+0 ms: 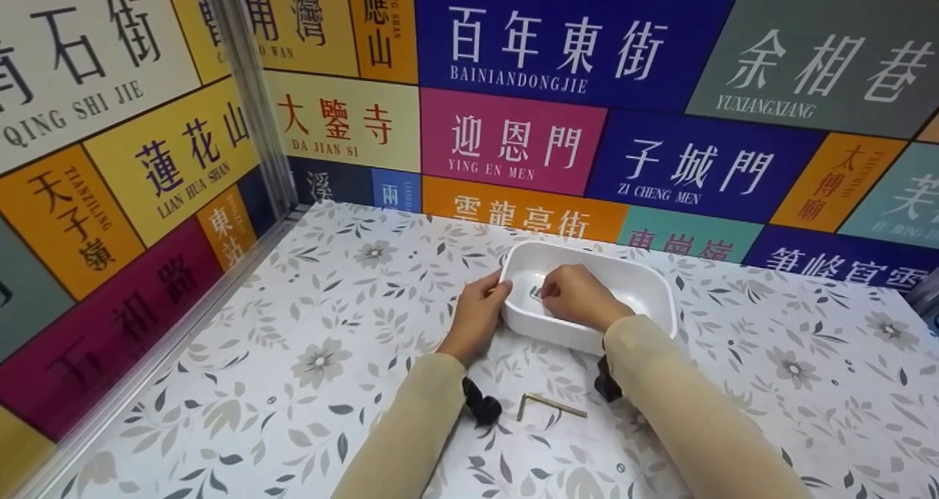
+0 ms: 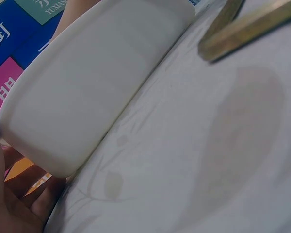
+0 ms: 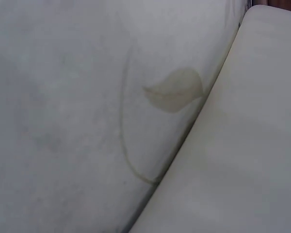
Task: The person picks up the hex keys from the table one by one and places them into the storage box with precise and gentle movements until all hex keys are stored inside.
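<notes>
A white rectangular basin (image 1: 587,332) with rounded corners stands on the table. At its left end my left hand (image 1: 475,314) holds it, thumb by the rim and fingers against the outer wall, as the left wrist view also shows near the basin wall (image 2: 87,92). My right hand (image 1: 579,295) reaches inside with curled fingers, pinching at small silver metal pieces (image 1: 535,293) on the basin floor. Their exact kind is too small to tell. In the right wrist view only the basin's outer side (image 3: 233,145) and tablecloth appear; the fingers are out of sight.
A brass-coloured hex key (image 1: 554,405) lies on the floral tablecloth (image 1: 279,425) in front of the basin, between my forearms. Behind the table rises a wall of coloured street-name signs (image 1: 506,136), with a clear panel edge (image 1: 257,95) at the left corner.
</notes>
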Motion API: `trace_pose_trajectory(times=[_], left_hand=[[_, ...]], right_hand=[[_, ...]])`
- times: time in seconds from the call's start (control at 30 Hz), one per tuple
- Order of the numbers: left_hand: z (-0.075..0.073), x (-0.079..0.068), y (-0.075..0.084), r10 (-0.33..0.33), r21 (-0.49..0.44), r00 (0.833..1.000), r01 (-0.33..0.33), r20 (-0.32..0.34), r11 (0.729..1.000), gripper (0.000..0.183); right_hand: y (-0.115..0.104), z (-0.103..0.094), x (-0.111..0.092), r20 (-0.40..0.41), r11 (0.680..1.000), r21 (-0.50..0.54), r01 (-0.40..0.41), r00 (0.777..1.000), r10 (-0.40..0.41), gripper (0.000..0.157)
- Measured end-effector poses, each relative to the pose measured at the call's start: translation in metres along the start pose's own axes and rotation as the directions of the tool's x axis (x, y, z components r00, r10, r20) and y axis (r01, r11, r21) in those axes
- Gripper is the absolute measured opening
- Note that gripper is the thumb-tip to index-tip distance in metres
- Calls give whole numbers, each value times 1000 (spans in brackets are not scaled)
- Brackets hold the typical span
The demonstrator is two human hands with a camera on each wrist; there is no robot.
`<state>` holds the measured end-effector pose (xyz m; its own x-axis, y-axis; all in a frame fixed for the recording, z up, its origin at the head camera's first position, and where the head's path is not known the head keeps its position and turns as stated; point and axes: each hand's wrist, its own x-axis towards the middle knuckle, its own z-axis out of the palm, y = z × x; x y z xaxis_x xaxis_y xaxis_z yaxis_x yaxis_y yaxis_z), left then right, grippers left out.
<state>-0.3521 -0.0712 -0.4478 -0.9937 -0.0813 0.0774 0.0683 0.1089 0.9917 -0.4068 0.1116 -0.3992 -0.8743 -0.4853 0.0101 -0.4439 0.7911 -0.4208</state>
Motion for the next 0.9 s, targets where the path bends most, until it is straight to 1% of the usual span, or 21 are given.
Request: trace_pose_trajectory(times=[0.1, 0.17, 0.33, 0.4, 0.47, 0.67, 0.73, 0.9], left_hand=[[0, 0, 0, -18, 7, 1000, 18, 3, 1000, 51], [0, 0, 0, -23, 8, 1000, 23, 5, 1000, 51], [0, -1, 0, 14, -12, 1000, -14, 8, 1000, 50], [0, 0, -1, 33, -14, 999, -33, 3, 999, 49], [1, 0, -1, 37, -20, 999, -37, 4, 999, 48], [3, -1, -2, 14, -21, 1000, -14, 21, 1000, 50], [3, -1, -2, 10, -24, 1000, -10, 21, 1000, 50], [0, -1, 0, 11, -10, 1000, -11, 18, 1000, 50]], right_hand=[[1, -3, -2, 0, 1000, 5, 3, 1000, -3, 14], [0, -7, -5, -17, 1000, 10, 13, 1000, -12, 14], [-3, -16, -17, -96, 996, 37, 81, 992, -78, 11], [-5, -19, -26, -123, 993, 38, 113, 987, -107, 11], [-8, -22, -36, -148, 988, 33, 149, 979, -142, 12], [-21, -33, -71, -209, 973, 18, 229, 953, -220, 9], [-26, -36, -82, -210, 969, 7, 246, 948, -240, 9], [-36, -37, -108, -169, 960, -14, 279, 946, -277, 9]])
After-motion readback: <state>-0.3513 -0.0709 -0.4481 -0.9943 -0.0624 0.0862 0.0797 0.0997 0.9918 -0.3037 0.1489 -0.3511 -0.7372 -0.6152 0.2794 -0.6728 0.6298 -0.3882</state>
